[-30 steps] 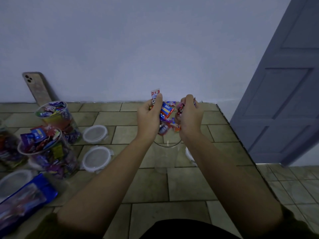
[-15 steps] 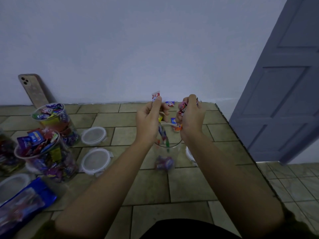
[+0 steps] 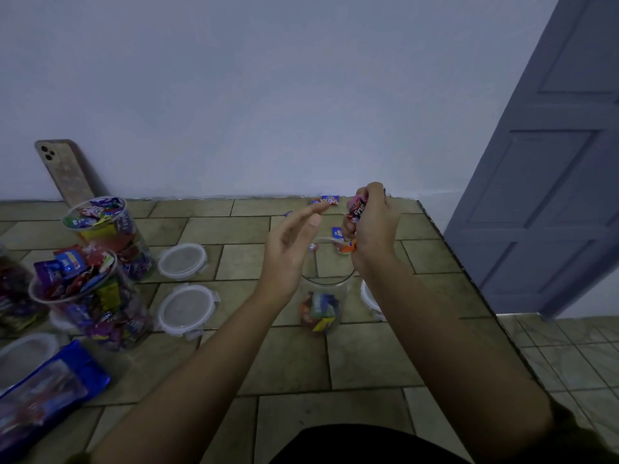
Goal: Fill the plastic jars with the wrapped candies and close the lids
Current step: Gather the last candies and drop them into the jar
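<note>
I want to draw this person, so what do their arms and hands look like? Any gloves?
No gloves. The left hand and the right hand are bare, with no rings, watch or bracelet showing. Both forearms are bare too. A dark sleeve starts high on the right arm, near the picture's bottom edge.

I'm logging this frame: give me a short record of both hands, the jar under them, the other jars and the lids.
left hand: open, holding nothing
right hand: grips wrapped candies over centre jar
centre jar: lidless, candies only at bottom
full jars: two at left, heaped, lidless
loose lids: two flat between full jars and centre jar
</note>
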